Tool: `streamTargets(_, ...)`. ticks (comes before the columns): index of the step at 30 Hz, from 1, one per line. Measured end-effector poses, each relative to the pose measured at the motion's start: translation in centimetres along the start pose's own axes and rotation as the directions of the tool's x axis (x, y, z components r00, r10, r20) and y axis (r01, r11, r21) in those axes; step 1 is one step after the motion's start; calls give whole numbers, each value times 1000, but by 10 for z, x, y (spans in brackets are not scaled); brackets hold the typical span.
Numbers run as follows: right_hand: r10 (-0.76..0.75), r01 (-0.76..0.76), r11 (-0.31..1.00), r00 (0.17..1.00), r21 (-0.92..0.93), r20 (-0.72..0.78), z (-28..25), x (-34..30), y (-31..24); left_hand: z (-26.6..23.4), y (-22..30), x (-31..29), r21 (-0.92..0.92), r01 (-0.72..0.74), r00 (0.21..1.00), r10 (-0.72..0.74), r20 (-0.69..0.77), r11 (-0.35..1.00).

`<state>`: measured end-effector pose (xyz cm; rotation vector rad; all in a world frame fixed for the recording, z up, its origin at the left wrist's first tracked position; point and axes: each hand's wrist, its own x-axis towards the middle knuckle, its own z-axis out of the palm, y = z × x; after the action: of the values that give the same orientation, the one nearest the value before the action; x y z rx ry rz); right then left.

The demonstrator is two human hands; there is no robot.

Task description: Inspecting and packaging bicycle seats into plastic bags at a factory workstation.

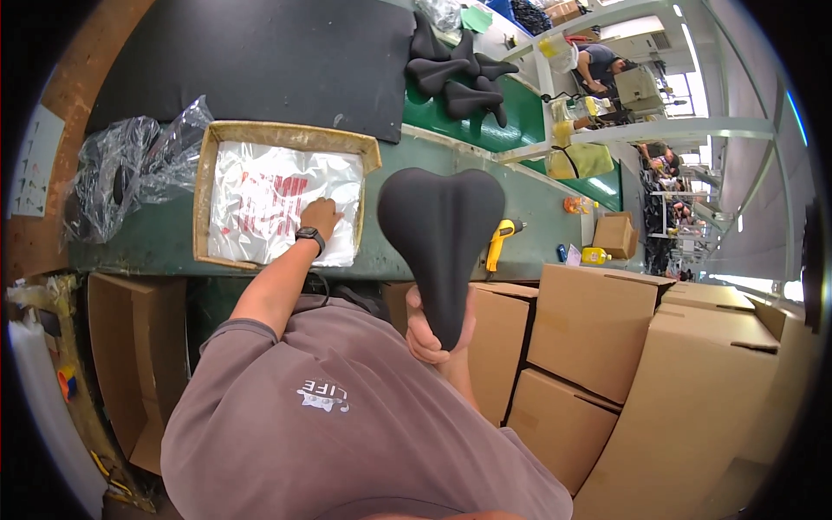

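A black bicycle saddle (442, 225) stands upright in front of me, its broad end up and its narrow nose down. My right hand (429, 334) is wrapped round the nose from behind. To the left, a shallow cardboard tray (202, 195) holds a stack of clear plastic bags (260, 199) with red print. My left hand (321, 217), with a dark watch on its wrist, rests on the stack's right part. Its fingers are curled down against the top bag, and their tips are partly hidden.
Several black saddles (472, 100) lie at the back of the green table (390, 251). A yellow heat gun (501, 241) is right of the held saddle. Crumpled plastic (130, 173) lies left of the tray. Cardboard boxes (594, 325) stand at the right; people work beyond.
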<state>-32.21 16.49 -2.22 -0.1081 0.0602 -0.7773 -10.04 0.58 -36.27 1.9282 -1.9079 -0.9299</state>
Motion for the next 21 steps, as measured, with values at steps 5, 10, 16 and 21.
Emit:
streamTargets(5,-619,-44,298,752,-954,-228,-1,-19,-3,3,9,-11,59,-125,969,134,-206,990)
streamTargets(10,-655,-300,331,609,-895,-447,-34,-12,-19,17,0,-20,165,-50,973,85,-213,985)
streamTargets(16,-569,-422,542,451,-726,-688,-108,-17,-7,14,12,-34,212,99,972,-49,-229,972)
streamTargets(21,-540,-418,568,462,-709,-704,-122,9,-7,-2,13,-33,159,75,992,-57,-117,984)
